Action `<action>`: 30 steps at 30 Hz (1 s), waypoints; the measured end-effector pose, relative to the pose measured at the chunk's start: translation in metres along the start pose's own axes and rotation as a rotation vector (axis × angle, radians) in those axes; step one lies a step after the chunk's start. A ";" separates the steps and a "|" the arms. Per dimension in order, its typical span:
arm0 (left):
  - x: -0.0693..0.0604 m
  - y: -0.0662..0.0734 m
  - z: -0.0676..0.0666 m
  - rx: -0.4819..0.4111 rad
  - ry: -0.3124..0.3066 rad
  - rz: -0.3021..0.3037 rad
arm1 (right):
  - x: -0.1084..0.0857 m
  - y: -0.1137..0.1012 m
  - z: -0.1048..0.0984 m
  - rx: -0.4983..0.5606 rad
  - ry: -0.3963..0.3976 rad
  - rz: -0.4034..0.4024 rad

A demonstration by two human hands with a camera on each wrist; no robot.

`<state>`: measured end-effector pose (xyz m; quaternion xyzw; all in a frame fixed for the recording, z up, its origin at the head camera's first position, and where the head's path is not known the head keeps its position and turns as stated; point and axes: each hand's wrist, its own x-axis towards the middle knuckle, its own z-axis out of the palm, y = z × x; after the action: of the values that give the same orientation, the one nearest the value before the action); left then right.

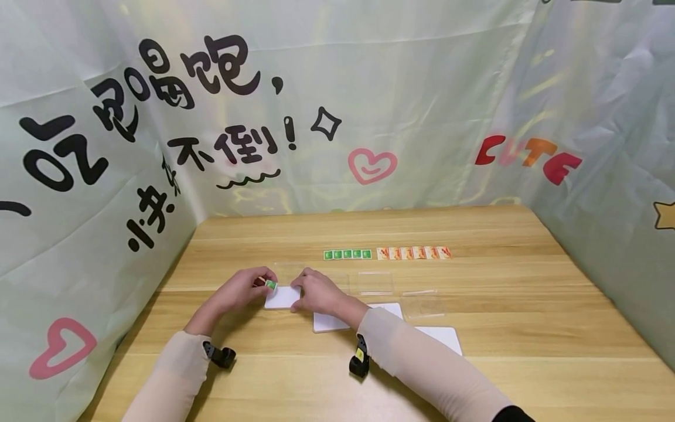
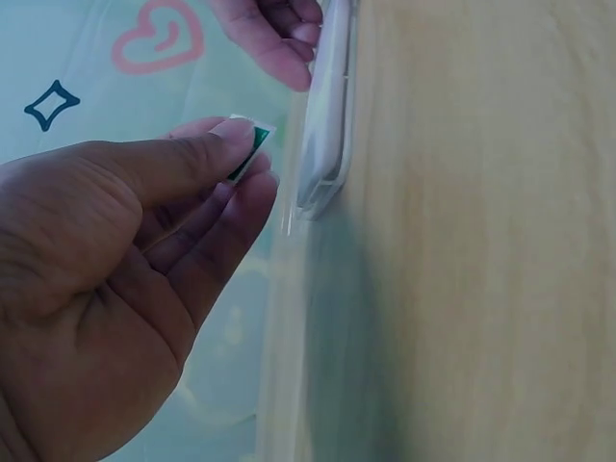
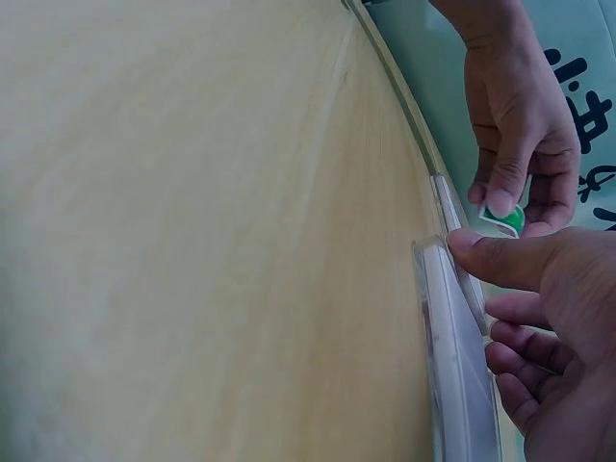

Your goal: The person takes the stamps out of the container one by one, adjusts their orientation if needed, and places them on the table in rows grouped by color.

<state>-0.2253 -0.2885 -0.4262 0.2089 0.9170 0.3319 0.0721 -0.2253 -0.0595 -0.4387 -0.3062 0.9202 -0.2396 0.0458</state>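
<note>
A small green sticker-like square with a white border is pinched between the thumb and fingers of my left hand, just above the left end of a white rectangular block. The left wrist view shows this block lying in a shallow clear plastic tray. My right hand grips the block's right end, thumb at the near edge and fingers at the far edge. In the right wrist view the green square is held by its edge, slightly curved.
More white blocks lie to the right, partly behind the right forearm. Clear plastic covers sit behind them. Farther back is a row of green squares beside red-orange ones. Printed cloth encloses the wooden table.
</note>
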 end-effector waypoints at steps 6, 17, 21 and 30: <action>0.006 0.002 -0.003 -0.006 0.014 -0.005 | 0.000 0.000 0.000 -0.002 0.002 -0.001; 0.023 0.006 -0.003 -0.052 0.062 -0.016 | -0.002 -0.002 -0.001 0.021 0.000 0.008; 0.032 0.007 -0.004 -0.048 0.088 -0.017 | -0.002 -0.002 -0.001 0.022 -0.007 0.011; 0.053 0.013 -0.005 -0.074 0.073 -0.032 | -0.003 -0.002 -0.002 0.013 -0.005 -0.008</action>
<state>-0.2703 -0.2595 -0.4140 0.1793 0.9093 0.3720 0.0515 -0.2223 -0.0579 -0.4365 -0.3101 0.9173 -0.2447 0.0493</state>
